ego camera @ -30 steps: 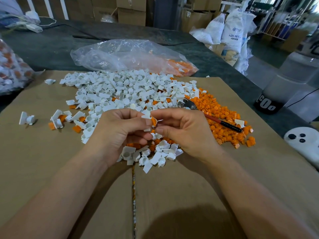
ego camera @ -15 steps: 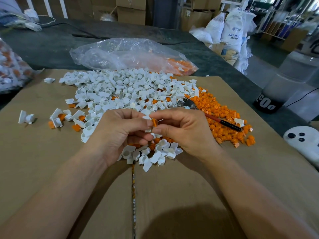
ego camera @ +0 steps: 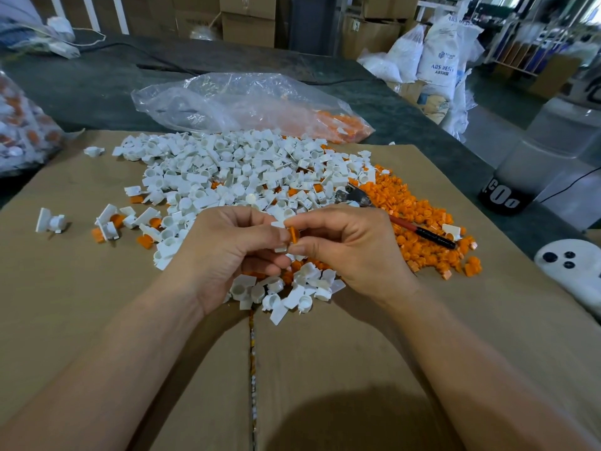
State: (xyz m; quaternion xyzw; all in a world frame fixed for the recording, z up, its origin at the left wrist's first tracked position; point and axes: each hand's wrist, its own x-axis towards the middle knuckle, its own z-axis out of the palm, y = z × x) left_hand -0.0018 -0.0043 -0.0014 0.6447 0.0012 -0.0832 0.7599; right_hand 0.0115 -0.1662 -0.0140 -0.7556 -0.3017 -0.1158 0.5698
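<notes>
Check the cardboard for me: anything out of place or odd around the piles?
One thing: a red-and-black-handled tool lies across the orange caps pile, beyond the right hand. A stray white piece sits alone far left on the cardboard. Nothing looks damaged.

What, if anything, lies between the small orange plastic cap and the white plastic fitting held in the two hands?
Nothing visible does. The right hand pinches the small orange plastic cap directly beside the white plastic fitting, which the left hand grips. Only the fingertips holding the two parts surround them.
</notes>
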